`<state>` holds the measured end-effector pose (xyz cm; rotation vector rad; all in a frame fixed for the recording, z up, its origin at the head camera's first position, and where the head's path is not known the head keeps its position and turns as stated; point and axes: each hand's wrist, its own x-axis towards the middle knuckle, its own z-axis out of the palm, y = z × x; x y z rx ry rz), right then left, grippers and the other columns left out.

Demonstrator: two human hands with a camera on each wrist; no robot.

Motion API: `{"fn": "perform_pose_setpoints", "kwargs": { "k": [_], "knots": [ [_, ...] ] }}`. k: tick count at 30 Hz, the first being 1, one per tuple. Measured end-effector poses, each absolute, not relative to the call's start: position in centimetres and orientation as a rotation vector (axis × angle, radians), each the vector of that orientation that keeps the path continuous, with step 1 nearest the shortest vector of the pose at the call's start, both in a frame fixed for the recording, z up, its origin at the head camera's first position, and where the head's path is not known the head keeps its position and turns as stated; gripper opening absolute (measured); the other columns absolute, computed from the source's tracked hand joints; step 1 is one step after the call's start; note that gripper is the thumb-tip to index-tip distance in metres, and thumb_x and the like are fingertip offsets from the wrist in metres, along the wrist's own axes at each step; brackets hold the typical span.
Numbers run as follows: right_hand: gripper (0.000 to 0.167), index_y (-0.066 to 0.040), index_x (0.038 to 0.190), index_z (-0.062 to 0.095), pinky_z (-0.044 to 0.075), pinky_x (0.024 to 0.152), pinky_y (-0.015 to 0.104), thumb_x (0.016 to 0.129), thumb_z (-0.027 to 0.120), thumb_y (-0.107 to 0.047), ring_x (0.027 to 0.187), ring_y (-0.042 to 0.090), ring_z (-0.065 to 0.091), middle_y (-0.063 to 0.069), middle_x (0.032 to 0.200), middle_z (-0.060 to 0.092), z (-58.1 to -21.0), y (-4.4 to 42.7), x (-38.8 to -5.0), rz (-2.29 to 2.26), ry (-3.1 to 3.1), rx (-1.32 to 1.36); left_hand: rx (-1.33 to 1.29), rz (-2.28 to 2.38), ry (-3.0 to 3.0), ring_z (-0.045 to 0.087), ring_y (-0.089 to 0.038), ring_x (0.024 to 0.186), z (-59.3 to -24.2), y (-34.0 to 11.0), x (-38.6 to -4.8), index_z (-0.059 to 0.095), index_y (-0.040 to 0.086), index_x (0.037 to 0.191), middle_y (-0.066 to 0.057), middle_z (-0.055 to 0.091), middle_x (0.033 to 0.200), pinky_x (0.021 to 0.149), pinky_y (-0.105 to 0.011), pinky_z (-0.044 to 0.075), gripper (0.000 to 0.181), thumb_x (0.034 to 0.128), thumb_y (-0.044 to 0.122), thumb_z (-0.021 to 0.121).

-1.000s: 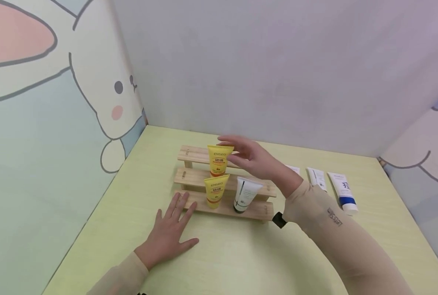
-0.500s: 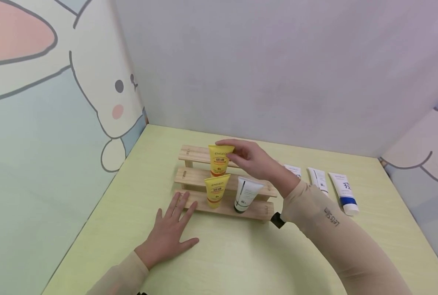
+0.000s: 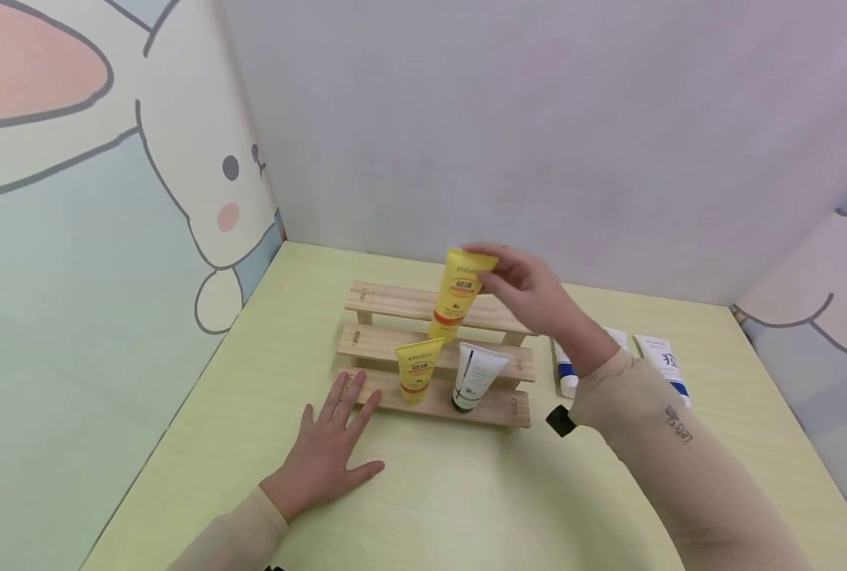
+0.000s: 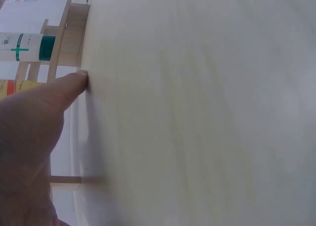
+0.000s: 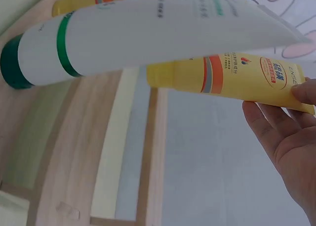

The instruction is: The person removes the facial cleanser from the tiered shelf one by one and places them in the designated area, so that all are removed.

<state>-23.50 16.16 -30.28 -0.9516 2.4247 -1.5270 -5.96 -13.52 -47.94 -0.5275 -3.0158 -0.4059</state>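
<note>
The right hand [image 3: 526, 289] pinches the upper end of a yellow tube [image 3: 455, 297] between thumb and fingers, tilted with its top toward the right; its cap end appears at the middle tier [image 3: 377, 343] of the wooden rack [image 3: 377, 297], though contact there cannot be confirmed. The left hand [image 3: 323, 460] lies with fingers spread, fingertips at the left end of the lowest tier [image 3: 498, 408], where a second yellow tube [image 3: 417, 371] and a white tube [image 3: 477, 379] stand side by side.

Cartoon side walls [image 3: 67, 317] flanking a table [image 3: 431, 507] suggest a booth [image 3: 480, 143].
</note>
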Motion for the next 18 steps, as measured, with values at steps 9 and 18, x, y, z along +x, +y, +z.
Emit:
{"fn": "perform_pose_setpoints", "kwargs": {
  "k": [9,18],
  "knots": [
    [0.041,-0.01,0.148,0.059,0.059,0.09,0.019,0.108,0.054,-0.005,0.103,0.006,0.074,-0.005,0.12,0.071,-27.9,22.8,-23.2,-1.739,2.472,-0.884,-0.529,-0.395,-2.987,0.013,-0.042,0.161,-48.1,-13.8,-6.1,0.03,0.014,0.166,-0.017,0.014,0.176,0.098,-0.085,0.039,0.098,0.0896,0.058,0.075],
    [0.042,-0.013,0.15,0.056,0.059,0.086,0.018,0.109,0.056,-0.013,0.103,0.009,0.072,-0.006,0.124,0.067,-28.4,29.1,-21.9,-1.577,2.543,-0.6,-0.537,-0.391,-2.949,0.015,-0.043,0.16,-48.5,-13.9,-6.1,0.032,0.014,0.165,-0.017,0.016,0.175,0.096,-0.086,0.039,0.099,0.0877,0.058,0.076]
  ]
}}
